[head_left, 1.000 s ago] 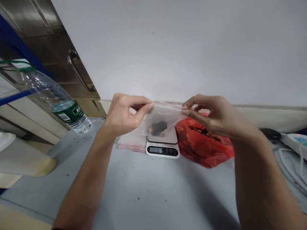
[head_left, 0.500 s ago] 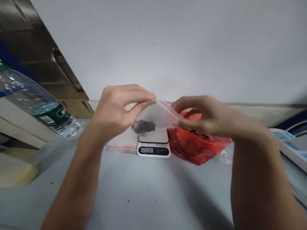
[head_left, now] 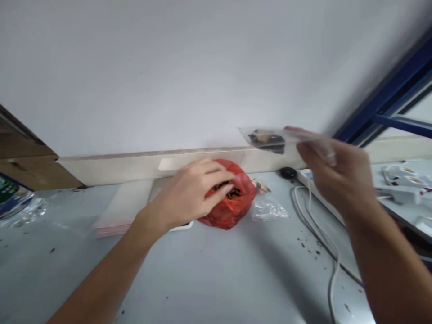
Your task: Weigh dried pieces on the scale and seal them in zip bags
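My right hand (head_left: 340, 173) grips a clear zip bag (head_left: 293, 139) by one end and holds it up off the table. Dark pieces (head_left: 268, 140) lie inside at the bag's far end. Over the mouth of a red plastic bag (head_left: 224, 218) is my left hand (head_left: 189, 193), its fingers apart and nothing seen between them. Brown dried pieces (head_left: 234, 192) show within the red bag. Beneath my left hand, a small scale (head_left: 182, 227) is mostly covered, its display hidden. A stack of zip bags (head_left: 119, 209) lies left of the scale.
Right of the red bag lie a crumpled clear plastic bag (head_left: 269, 209) and a pale scrap (head_left: 262, 186). A white cable (head_left: 315, 229), a power strip (head_left: 320, 198) and a black round object (head_left: 288, 173) are further right. A water bottle (head_left: 15, 198) is at the left edge.
The zip bag has left my left hand and moved right and up in my right hand. My left hand has come to the red bag. The view has turned right.
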Available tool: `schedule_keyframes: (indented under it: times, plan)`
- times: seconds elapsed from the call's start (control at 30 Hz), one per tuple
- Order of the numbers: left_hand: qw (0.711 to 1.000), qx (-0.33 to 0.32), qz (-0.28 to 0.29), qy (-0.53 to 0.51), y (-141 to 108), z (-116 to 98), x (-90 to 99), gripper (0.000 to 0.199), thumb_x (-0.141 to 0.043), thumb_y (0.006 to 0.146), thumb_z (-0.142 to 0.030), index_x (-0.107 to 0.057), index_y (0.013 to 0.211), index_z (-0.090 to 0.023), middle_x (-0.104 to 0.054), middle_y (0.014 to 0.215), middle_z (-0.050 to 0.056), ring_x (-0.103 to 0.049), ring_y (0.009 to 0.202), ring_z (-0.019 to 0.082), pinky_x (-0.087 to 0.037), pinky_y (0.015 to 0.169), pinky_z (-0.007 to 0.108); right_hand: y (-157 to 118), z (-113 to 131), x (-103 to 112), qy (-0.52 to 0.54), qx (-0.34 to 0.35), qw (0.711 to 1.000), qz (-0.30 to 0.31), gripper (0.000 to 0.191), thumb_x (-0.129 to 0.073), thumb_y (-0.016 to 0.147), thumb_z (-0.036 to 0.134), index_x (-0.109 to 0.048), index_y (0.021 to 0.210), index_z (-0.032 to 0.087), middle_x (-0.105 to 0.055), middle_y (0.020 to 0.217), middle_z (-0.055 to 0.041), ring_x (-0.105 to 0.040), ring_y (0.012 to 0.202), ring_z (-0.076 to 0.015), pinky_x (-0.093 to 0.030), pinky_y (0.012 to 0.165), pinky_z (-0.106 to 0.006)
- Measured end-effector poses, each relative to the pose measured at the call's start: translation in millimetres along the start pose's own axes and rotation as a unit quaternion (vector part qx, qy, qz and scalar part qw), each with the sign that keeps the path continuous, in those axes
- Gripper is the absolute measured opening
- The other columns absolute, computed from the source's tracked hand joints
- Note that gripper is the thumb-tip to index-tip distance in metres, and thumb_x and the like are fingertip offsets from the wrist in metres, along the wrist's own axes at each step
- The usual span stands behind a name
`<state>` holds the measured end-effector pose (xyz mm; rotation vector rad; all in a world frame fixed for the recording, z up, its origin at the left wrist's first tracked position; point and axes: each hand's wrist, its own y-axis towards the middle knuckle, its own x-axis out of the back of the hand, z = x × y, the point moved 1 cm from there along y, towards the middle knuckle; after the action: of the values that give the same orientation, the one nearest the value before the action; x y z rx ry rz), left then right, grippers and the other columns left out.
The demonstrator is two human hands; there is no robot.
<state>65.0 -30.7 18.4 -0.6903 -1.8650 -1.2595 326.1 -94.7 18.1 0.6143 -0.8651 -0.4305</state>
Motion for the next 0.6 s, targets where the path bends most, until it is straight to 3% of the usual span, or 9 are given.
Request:
schedule_keyframes:
  times: [0.07,0.13,0.2,0.27,0.33,0.4,0.47,0.57,0.6]
  plan:
    - [0.994,0.030,0.108,0.002,0,2,-15.8,0.025,-0.054,0.105,-0.027,-0.073,0.120,-0.021,-0.076,0.121,0.008,-0.070,0.112,0.025,-0.055,0.099,0.040,-23,-28,-8,-0.054,0.029,0.998,0.006,0.040,-0.053,0.099,0.026,-0.071,0.135,0.032,-0.068,0.144,-0.0086,-0.059,0.139,-0.0330,-0.046,0.114,-0.061]
    - [0.984,0.048,0.172,0.004,-2,2,-27.7,0.026,-0.053,0.105,-0.028,-0.075,0.117,-0.020,-0.077,0.119,0.010,-0.072,0.107,0.026,-0.057,0.094,0.040,-49,-51,-23,-0.102,0.055,0.988,0.107,0.046,-0.054,0.096,0.021,-0.071,0.137,0.031,-0.064,0.149,-0.0101,-0.052,0.145,-0.0362,-0.046,0.114,-0.065]
    - [0.976,0.059,0.211,-0.001,-6,0,-35.8,0.025,-0.053,0.105,-0.025,-0.077,0.108,-0.018,-0.078,0.109,0.010,-0.074,0.096,0.026,-0.059,0.085,0.038,-70,-64,-35,-0.129,0.076,0.969,0.196,0.045,-0.062,0.092,0.031,-0.071,0.137,0.030,-0.061,0.152,-0.0125,-0.052,0.144,-0.0392,-0.048,0.111,-0.066]
    - [0.972,0.056,0.228,-0.012,-12,-3,-40.2,0.022,-0.055,0.104,-0.022,-0.077,0.106,-0.017,-0.078,0.102,0.008,-0.075,0.088,0.024,-0.060,0.080,0.035,-80,-66,-39,-0.138,0.074,0.959,0.235,0.055,-0.064,0.093,0.048,-0.067,0.142,0.024,-0.053,0.157,-0.0175,-0.048,0.146,-0.0423,-0.045,0.112,-0.068]
    - [0.980,0.042,0.193,-0.017,-21,-4,-39.5,0.021,-0.058,0.104,-0.023,-0.075,0.115,-0.017,-0.078,0.111,0.010,-0.076,0.095,0.024,-0.061,0.085,0.035,-77,-60,-36,-0.127,0.066,0.962,0.231,0.058,-0.057,0.096,0.057,-0.066,0.144,0.024,-0.053,0.158,-0.0178,-0.046,0.148,-0.0426,-0.043,0.113,-0.070]
    - [0.994,0.023,0.110,-0.007,-34,-4,-31.2,0.027,-0.056,0.106,-0.027,-0.071,0.126,-0.018,-0.074,0.127,0.012,-0.073,0.113,0.025,-0.059,0.099,0.038,-66,-47,-32,-0.094,0.060,0.973,0.204,0.054,-0.049,0.101,0.056,-0.066,0.143,0.027,-0.055,0.157,-0.0152,-0.046,0.148,-0.0404,-0.044,0.113,-0.069]
    - [0.999,0.020,0.037,0.014,-58,-2,-14.5,0.030,-0.049,0.108,-0.026,-0.069,0.129,-0.020,-0.073,0.131,0.012,-0.069,0.120,0.025,-0.057,0.104,0.039,-53,-31,-32,-0.054,0.062,0.982,0.173,0.049,-0.047,0.103,0.052,-0.066,0.141,0.029,-0.059,0.154,-0.0136,-0.052,0.144,-0.0373,-0.048,0.111,-0.064]
    - [0.992,0.104,-0.032,0.062,-114,-3,21.9,0.028,-0.049,0.105,-0.024,-0.071,0.121,-0.026,-0.079,0.112,0.006,-0.075,0.101,0.021,-0.062,0.092,0.033,-42,-8,-44,-0.018,0.092,0.986,0.136,0.038,-0.048,0.104,0.041,-0.069,0.134,0.028,-0.069,0.141,-0.0136,-0.063,0.131,-0.0331,-0.054,0.105,-0.057]
    - [0.983,0.162,-0.018,0.081,-136,-6,33.5,0.025,-0.050,0.104,-0.029,-0.073,0.113,-0.027,-0.079,0.103,0.004,-0.076,0.090,0.020,-0.063,0.082,0.030,-42,-3,-49,-0.014,0.109,0.987,0.119,0.035,-0.050,0.104,0.037,-0.070,0.131,0.027,-0.072,0.135,-0.0137,-0.066,0.126,-0.0324,-0.055,0.103,-0.055]
